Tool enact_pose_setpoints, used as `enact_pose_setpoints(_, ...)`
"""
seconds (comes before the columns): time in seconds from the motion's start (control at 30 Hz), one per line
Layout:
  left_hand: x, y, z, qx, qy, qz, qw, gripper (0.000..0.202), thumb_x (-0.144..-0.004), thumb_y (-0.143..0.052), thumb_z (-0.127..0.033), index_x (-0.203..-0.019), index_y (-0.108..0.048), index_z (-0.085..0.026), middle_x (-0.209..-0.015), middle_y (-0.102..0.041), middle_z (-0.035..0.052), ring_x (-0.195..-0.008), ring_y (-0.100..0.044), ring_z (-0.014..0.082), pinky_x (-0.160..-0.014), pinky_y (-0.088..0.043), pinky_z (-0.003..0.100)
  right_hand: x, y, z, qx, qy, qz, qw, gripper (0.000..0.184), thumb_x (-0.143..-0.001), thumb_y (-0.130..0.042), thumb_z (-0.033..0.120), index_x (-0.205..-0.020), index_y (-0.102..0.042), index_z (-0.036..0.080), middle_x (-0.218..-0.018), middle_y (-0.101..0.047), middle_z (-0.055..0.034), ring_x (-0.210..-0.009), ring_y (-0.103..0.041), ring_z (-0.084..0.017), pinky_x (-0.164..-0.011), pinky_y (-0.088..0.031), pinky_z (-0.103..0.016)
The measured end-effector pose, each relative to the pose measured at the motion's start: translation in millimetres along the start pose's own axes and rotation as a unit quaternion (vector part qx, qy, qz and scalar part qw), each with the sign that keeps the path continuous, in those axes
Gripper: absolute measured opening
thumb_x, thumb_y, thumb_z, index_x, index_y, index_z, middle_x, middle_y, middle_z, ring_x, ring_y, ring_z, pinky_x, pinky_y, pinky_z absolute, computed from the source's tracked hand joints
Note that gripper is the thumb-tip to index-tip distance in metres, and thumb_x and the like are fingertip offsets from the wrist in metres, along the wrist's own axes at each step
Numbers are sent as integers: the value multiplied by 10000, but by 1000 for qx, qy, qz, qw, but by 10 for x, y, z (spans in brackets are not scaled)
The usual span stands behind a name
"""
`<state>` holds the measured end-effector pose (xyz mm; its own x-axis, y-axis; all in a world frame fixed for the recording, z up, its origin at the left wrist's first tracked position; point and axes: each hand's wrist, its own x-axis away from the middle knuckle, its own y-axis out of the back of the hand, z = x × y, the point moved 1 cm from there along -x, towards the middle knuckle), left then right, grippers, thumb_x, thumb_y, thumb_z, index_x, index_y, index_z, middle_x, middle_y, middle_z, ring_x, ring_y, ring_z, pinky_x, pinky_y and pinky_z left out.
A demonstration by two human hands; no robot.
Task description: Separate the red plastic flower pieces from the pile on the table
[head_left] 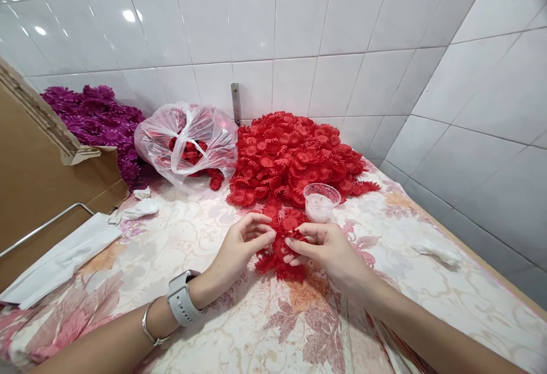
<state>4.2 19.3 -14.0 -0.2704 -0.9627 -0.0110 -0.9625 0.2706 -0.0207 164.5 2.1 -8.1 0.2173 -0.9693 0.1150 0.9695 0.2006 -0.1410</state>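
My left hand (pixel 241 248) and my right hand (pixel 325 248) meet over a small heap of red fabric flowers (pixel 282 265) on the flowered tablecloth (pixel 205 305). Both hands have their fingers curled and pinch a red flower piece (pixel 285 237) between them. A white watch and a bangle sit on my left wrist. Just beyond my right hand stands a small clear plastic cup (pixel 321 202) with white stuff in it. Behind the cup lies a big pile of red flowers (pixel 294 157).
A clear plastic bag (pixel 188 140) with red flowers lies at the back, left of the big pile. Purple flowers (pixel 98 120) are heaped against the tiled wall. A cardboard box (pixel 38 174) and white paper (pixel 64 257) stand at left. Crumpled tissue (pixel 143 208) lies near the box.
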Motion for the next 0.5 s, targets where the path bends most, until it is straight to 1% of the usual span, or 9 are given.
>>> enact_pose_setpoints(0.1, 24, -21, -3, 0, -6, 26, 1000, 231, -681, -683, -261, -856, -556, -178, -787, -617, -1, -730, -578, 117, -675, -456, 240, 9, 3, -1, 18, -20, -25, 999, 280, -582, -742, 361, -585, -568, 142, -507, -606, 7, -481, -610, -133, -479, -479, -233)
enact_pose_setpoints(0.17, 39, -38, -3, 4, -2, 50, 999, 265, -648, -710, -230, -851, -549, -178, -798, -619, 1, -747, -586, 121, -694, -461, 244, 18, -3, -2, 36, -25, -40, 998, 276, -593, -731, 348, -568, -534, 155, -451, -582, 20, -421, -577, -124, -425, -445, -222)
enact_pose_setpoints(0.23, 50, -55, -3, 10, 5, 70, 998, 293, -625, -724, -199, -857, -546, -178, -803, -616, -1, -752, -589, 119, -704, -464, 244, 26, -12, 5, 54, -13, -55, 997, 276, -598, -723, 325, -548, -501, 168, -405, -540, 45, -370, -522, -100, -380, -393, -202)
enact_pose_setpoints(0.3, 56, -65, -8, 17, 4, 77, 997, 292, -628, -720, -182, -864, -549, -183, -802, -614, -5, -764, -590, 118, -712, -466, 240, 30, -21, 15, 73, 3, -61, 995, 280, -601, -721, 303, -534, -482, 173, -375, -494, 67, -345, -467, -77, -358, -340, -185)
enact_pose_setpoints(0.4, 69, -64, -26, -3, -23, 75, 997, 265, -657, -702, -182, -885, -568, -196, -844, -618, 0, -796, -591, 125, -711, -468, 236, 30, -31, 21, 74, 2, -32, 997, 285, -613, -717, 342, -556, -498, 169, -394, -494, 68, -351, -446, -68, -365, -322, -186)
enact_pose_setpoints(0.5, 95, -50, -42, -43, -56, 57, 996, 222, -707, -667, -207, -913, -584, -212, -836, -616, -5, -748, -592, 122, -673, -467, 234, 18, -27, 6, 43, -5, 11, 999, 328, -640, -685, 449, -607, -532, 161, -479, -558, 37, -380, -486, -80, -390, -366, -203)
